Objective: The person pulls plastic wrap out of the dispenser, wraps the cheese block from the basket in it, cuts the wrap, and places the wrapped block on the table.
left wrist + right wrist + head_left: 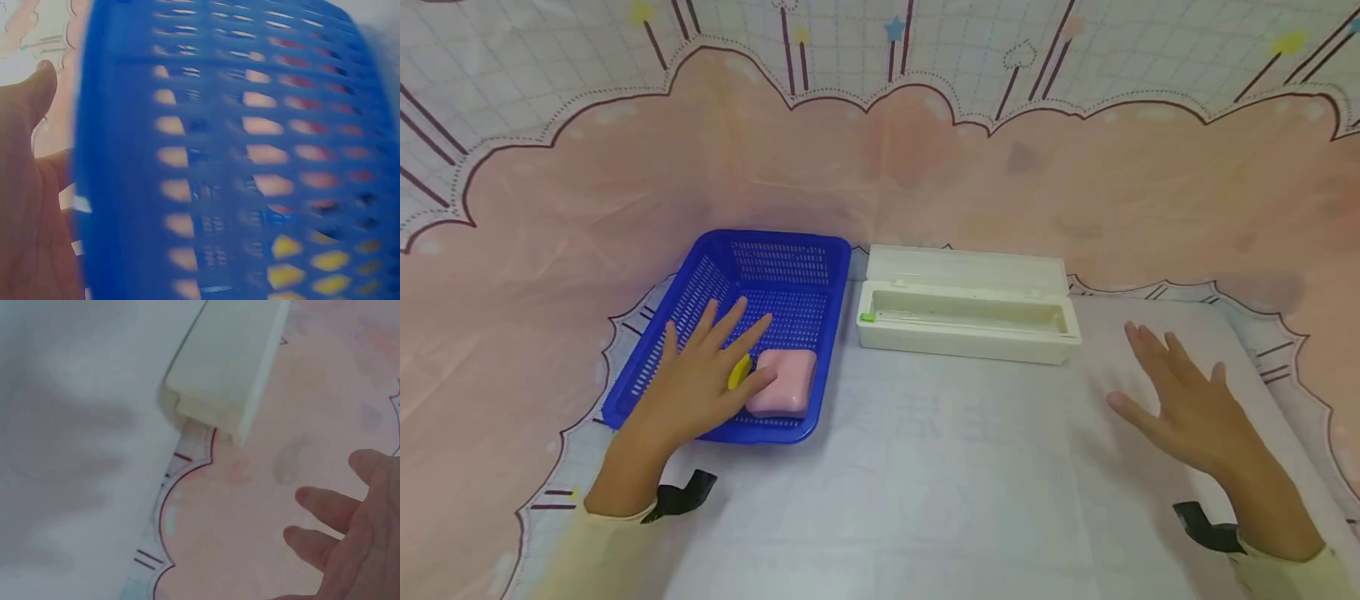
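My left hand (700,379) is spread over the left part of a blue plastic basket (793,304), fingers extended and nothing held. Whether it touches the basket, I cannot tell. Beside its thumb lies a rounded pink case or block (786,385) in the basket, with a yellow thing (739,372) partly hidden by the hand. In the left wrist view the perforated basket wall (125,162) fills most of the picture. My right hand (1195,408) hovers over the cloth at the right, fingers apart and holding nothing. Nearest to it is a long white box (962,350).
The white box's lid (966,265) is swung up at the back, and a small green tab (867,317) shows at its left end. A white sheet (925,483) covers the work surface. Behind hangs or lies a pink patterned cloth (917,183).
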Tool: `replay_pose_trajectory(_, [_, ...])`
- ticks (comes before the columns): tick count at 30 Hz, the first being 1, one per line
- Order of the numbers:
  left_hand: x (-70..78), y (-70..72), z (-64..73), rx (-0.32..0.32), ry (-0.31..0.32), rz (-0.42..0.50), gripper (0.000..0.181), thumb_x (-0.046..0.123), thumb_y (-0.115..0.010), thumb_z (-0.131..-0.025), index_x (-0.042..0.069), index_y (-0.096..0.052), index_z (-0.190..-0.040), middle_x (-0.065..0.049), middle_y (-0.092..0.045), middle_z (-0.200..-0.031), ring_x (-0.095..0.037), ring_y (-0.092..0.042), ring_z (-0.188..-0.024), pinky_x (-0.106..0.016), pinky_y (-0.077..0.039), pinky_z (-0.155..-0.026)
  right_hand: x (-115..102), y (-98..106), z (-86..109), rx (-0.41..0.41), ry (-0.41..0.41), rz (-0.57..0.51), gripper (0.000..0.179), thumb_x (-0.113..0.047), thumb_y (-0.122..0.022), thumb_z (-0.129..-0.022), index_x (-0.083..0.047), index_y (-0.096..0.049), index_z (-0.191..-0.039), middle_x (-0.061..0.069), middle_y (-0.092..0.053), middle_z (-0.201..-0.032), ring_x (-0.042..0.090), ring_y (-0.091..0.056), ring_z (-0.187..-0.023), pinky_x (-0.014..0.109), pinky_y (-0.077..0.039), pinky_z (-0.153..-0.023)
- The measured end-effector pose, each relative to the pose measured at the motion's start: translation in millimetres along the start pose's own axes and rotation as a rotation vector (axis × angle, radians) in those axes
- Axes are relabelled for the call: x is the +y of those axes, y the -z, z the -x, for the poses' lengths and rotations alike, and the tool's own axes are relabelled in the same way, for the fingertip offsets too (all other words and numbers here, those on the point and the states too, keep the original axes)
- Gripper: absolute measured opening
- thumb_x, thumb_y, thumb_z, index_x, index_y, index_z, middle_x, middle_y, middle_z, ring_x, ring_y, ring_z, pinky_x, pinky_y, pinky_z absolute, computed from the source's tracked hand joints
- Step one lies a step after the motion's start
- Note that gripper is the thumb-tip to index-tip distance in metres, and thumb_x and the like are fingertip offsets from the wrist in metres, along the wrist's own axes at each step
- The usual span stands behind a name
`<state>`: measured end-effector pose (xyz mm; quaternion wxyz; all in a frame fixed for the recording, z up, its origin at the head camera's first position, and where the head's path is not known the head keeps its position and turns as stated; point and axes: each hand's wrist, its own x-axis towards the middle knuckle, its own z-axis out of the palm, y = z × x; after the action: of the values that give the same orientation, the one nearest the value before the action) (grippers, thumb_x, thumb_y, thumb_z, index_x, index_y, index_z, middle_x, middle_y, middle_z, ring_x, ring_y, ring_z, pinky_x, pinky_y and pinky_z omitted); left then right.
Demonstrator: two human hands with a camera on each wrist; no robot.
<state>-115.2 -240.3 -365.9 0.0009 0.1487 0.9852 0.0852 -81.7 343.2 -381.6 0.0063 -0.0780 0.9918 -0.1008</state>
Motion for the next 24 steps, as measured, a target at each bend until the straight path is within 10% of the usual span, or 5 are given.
replay_pose_trajectory(5, [14.2, 18.9, -24.1, -0.067, -0.080, 0.054, 0.072, 0.066, -0.038, -0.102, 0.026, -0.031, -0.162, -0.008, -0.021, -0.171, -0.040, -0.009, -0.158, -0.071, -0.009, -0.121, -13.5, 12.2, -19.3, 0.005, 0.047, -0.026, 0.084, -0.057, -0.052, -0.100, -0.023, -0.011, -0.166, 0.028, -0.035, -0.160, 0.057, -0.037, -0.141, 0.078, -0.014, -0.115])
replay_pose_trajectory(12, [41.7, 30.2, -84.0, -0.201, -0.180, 0.213, 0.062, 0.053, -0.045, -0.106, 0.014, -0.046, -0.154, -0.013, -0.045, -0.159, -0.036, -0.038, -0.149, -0.058, -0.032, -0.120, -33.5, 23.9, -61.7, 0.056, 0.173, -0.136, 0.056, -0.043, -0.056, -0.103, -0.013, -0.050, -0.151, 0.021, -0.058, -0.145, 0.049, -0.064, -0.114, 0.069, -0.049, -0.094])
replay_pose_trajectory(19, [77.6, 11.6, -153.2, -0.288, -0.374, 0.253, 0.042, 0.033, -0.053, -0.107, 0.003, -0.065, -0.135, -0.016, -0.066, -0.137, -0.034, -0.058, -0.132, -0.050, -0.043, -0.114, -42.3, 8.0, -119.3, -0.025, 0.310, -0.265, 0.039, -0.034, -0.062, -0.103, -0.008, -0.070, -0.130, 0.015, -0.072, -0.126, 0.039, -0.068, -0.115, 0.060, -0.055, -0.093])
replay_pose_trajectory(24, [97.6, -8.0, -188.5, -0.353, -0.396, 0.291, 0.040, 0.029, -0.056, -0.105, 0.003, -0.066, -0.134, -0.013, -0.067, -0.135, -0.031, -0.062, -0.128, -0.047, -0.046, -0.111, -49.5, -9.5, -151.7, -0.103, 0.269, -0.298, 0.038, -0.037, -0.064, -0.101, -0.010, -0.073, -0.127, 0.013, -0.072, -0.126, 0.038, -0.068, -0.116, 0.058, -0.051, -0.100])
